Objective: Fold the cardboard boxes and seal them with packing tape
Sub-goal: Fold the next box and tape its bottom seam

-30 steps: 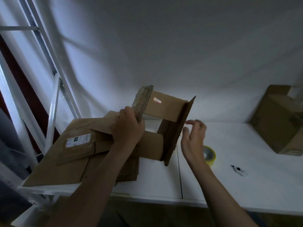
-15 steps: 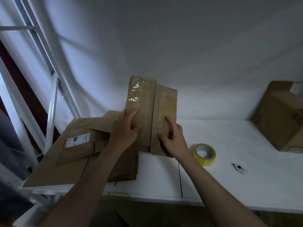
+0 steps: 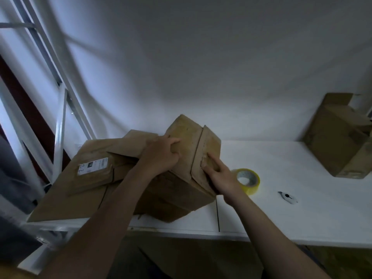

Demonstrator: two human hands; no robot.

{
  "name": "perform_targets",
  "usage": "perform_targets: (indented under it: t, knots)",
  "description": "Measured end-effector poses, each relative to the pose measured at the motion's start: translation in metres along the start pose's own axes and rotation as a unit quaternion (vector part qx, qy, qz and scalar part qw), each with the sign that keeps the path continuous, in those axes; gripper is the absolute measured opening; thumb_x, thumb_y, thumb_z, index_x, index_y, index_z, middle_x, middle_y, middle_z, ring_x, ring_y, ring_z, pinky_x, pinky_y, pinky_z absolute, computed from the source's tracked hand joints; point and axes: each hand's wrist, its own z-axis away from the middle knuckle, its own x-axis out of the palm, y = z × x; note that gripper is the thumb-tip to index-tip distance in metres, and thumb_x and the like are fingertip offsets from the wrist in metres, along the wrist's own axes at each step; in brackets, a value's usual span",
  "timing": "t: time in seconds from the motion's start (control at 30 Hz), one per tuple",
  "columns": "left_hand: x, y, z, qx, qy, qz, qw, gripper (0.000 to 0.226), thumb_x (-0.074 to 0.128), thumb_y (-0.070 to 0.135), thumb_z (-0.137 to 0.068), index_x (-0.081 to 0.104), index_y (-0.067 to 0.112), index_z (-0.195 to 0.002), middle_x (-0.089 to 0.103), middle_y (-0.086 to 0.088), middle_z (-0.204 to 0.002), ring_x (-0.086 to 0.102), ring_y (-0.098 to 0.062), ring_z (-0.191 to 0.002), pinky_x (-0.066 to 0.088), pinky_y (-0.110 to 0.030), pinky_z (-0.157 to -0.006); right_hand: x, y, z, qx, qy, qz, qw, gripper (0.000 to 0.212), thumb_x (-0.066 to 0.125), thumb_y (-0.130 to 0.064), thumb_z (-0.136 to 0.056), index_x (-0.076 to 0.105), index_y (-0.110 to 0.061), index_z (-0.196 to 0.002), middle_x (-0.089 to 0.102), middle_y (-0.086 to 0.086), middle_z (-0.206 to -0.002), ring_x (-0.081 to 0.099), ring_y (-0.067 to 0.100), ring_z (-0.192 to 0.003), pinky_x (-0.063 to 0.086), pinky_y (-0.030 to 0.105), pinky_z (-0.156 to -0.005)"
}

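The cardboard box (image 3: 186,150) sits tipped at the left-centre of the white table (image 3: 302,208), its lower part against the flattened cardboard (image 3: 80,184) stacked at the table's left end. Its 2 closed flaps face up toward the person, and the seam (image 3: 196,152) between them runs away from the body toward the wall, leaning slightly right. The box's long axis looks to follow that seam, with the far end raised. The hands are apart, 1 on each flap. The left hand (image 3: 161,156) has bent fingers clamped over the left flap's edge, and the right hand (image 3: 219,174) presses the right flap with its fingers extended. The main risk is the flaps springing open, since no tape holds them, and lifting either hand to fetch the tape roll (image 3: 247,181) just beside the right wrist would cause that. The tilt adds another risk: in this dim light it is unclear how much of the base is supported, so the box could rock or slide off the stack. A small cutter (image 3: 286,197) lies further right, and another box (image 3: 340,143) stands at the far right.
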Motion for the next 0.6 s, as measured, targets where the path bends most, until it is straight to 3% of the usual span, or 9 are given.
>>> perform_targets:
  t: [0.1,0.2,0.3,0.37,0.43,0.53,0.6]
  knots:
    - [0.001,-0.01,0.007,-0.034,0.005,0.022,0.999,0.05,0.059,0.029,-0.097,0.048,0.036,-0.145,0.033,0.003,-0.16,0.028,-0.031,-0.144,0.03,-0.052,-0.116,0.017,0.009,0.003,-0.015,-0.02,0.007,1.0,0.061,0.061,-0.052,-0.095,0.038,-0.043,-0.151,0.045,0.0,-0.155,0.052,0.019,-0.133,0.046,0.041,-0.11]
    - [-0.001,-0.012,0.007,-0.044,0.03,0.084,0.995,0.053,0.064,0.024,-0.095,0.048,0.036,-0.145,0.038,0.004,-0.157,0.033,-0.029,-0.143,0.035,-0.053,-0.116,0.013,0.002,-0.003,-0.06,0.005,0.039,0.997,0.056,0.06,-0.051,-0.097,0.044,-0.042,-0.15,0.05,0.003,-0.149,0.054,0.017,-0.127,0.044,0.032,-0.106]
    - [0.004,-0.004,0.007,-0.035,0.043,0.137,0.989,0.055,0.067,0.024,-0.094,0.049,0.032,-0.146,0.04,0.004,-0.156,0.041,-0.023,-0.139,0.037,-0.045,-0.115,-0.012,-0.015,-0.01,-0.071,0.046,0.155,0.984,0.053,0.056,-0.06,-0.095,0.046,-0.049,-0.145,0.048,0.008,-0.141,0.055,0.03,-0.126,0.042,0.04,-0.11]
    - [0.014,0.004,0.007,-0.027,0.04,0.189,0.981,0.052,0.066,0.022,-0.096,0.05,0.029,-0.146,0.041,0.004,-0.153,0.042,-0.019,-0.137,0.039,-0.03,-0.106,-0.033,-0.027,-0.013,-0.055,0.045,0.223,0.972,0.055,0.052,-0.063,-0.094,0.042,-0.051,-0.147,0.044,0.011,-0.142,0.053,0.037,-0.125,0.04,0.049,-0.112]
    - [0.027,0.008,0.006,-0.025,0.025,0.216,0.976,0.05,0.065,0.022,-0.097,0.052,0.029,-0.145,0.042,0.004,-0.151,0.041,-0.019,-0.137,0.037,-0.026,-0.099,-0.047,-0.03,-0.013,-0.037,0.04,0.274,0.96,0.058,0.05,-0.064,-0.094,0.036,-0.051,-0.149,0.041,0.011,-0.143,0.053,0.04,-0.123,0.041,0.052,-0.111]
    - [0.045,0.001,0.004,-0.037,0.005,0.221,0.975,0.049,0.066,0.025,-0.096,0.053,0.033,-0.143,0.041,0.003,-0.152,0.039,-0.022,-0.14,0.037,-0.031,-0.107,-0.046,-0.018,-0.011,-0.027,0.034,0.284,0.958,0.056,0.052,-0.059,-0.096,0.038,-0.049,-0.149,0.04,0.011,-0.145,0.052,0.041,-0.124,0.039,0.051,-0.113]
    - [0.051,-0.012,0.003,-0.053,0.006,0.204,0.977,0.047,0.067,0.03,-0.095,0.055,0.039,-0.14,0.042,0.003,-0.153,0.036,-0.025,-0.143,0.036,-0.043,-0.116,-0.036,-0.008,-0.013,-0.05,0.042,0.27,0.961,0.051,0.057,-0.056,-0.096,0.046,-0.048,-0.145,0.041,0.01,-0.146,0.05,0.04,-0.127,0.036,0.049,-0.115]
